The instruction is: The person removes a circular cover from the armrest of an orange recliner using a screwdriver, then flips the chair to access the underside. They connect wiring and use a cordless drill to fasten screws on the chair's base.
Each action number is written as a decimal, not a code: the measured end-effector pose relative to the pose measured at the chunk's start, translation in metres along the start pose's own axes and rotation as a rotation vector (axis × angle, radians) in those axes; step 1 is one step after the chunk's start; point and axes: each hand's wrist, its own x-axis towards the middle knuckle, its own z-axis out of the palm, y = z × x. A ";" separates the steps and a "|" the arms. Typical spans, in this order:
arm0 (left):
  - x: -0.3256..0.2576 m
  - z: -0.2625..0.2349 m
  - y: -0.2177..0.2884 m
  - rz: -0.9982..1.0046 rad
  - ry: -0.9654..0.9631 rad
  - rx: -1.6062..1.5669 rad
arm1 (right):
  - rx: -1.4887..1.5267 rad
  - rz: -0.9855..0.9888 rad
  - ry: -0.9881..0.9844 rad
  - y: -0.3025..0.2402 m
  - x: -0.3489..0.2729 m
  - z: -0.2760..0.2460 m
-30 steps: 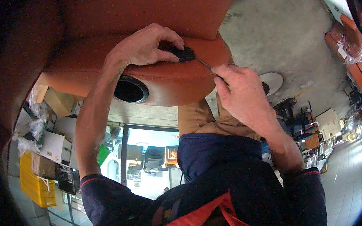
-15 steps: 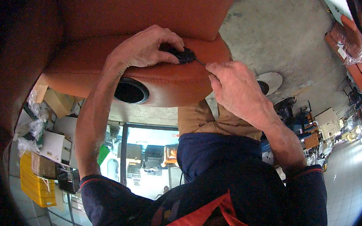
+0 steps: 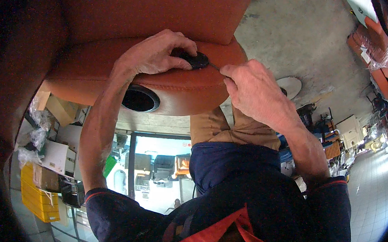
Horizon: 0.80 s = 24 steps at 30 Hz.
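My left hand [image 3: 160,53] is closed, thumb and fingers gripping a flat, round black disc [image 3: 200,60] on the brown-orange leather seat piece [image 3: 192,86]. In my right hand [image 3: 259,96] is a thin dark rod-like tool [image 3: 214,67], pinched between thumb and forefinger. Its shaft points left to the disc's right edge; whether the tip touches is too small to tell. The tool's other end is hidden by my fingers. Below my left wrist, a round black-rimmed opening [image 3: 156,101] sits in the side of the seat piece, partly covered by my forearm.
An upright leather panel [image 3: 157,6] rises behind the seat piece. A yellow crate [image 3: 38,195] and boxes stand lower left. A white round plate [image 3: 291,87] lies on the concrete floor [image 3: 290,33] at right. Plastic-wrapped orange upholstered pieces [image 3: 377,66] stand far right.
The disc has tilted slightly between my left fingers, and its smooth face shows more. My right hand has shifted a little, with its knuckles turned higher. Both grips stay the same.
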 end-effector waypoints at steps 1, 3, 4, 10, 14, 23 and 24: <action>0.000 0.000 0.000 -0.001 -0.006 0.001 | 0.005 0.007 -0.001 0.000 0.000 0.000; 0.000 0.001 -0.001 -0.004 -0.005 0.007 | -0.012 -0.008 0.023 0.000 0.000 0.000; 0.000 0.001 -0.001 -0.006 0.001 0.011 | -0.021 -0.015 0.036 0.000 0.001 -0.001; 0.000 0.002 -0.003 0.000 0.000 0.007 | 0.021 0.012 0.005 0.001 0.003 -0.003; -0.001 0.001 -0.001 -0.010 -0.027 0.005 | 0.001 -0.016 0.020 0.000 0.004 -0.004; -0.002 0.000 0.000 -0.035 -0.024 0.030 | -0.026 0.049 -0.100 -0.001 0.007 -0.011; -0.002 0.000 0.000 -0.029 -0.024 0.024 | -0.028 0.043 -0.095 -0.002 0.008 -0.012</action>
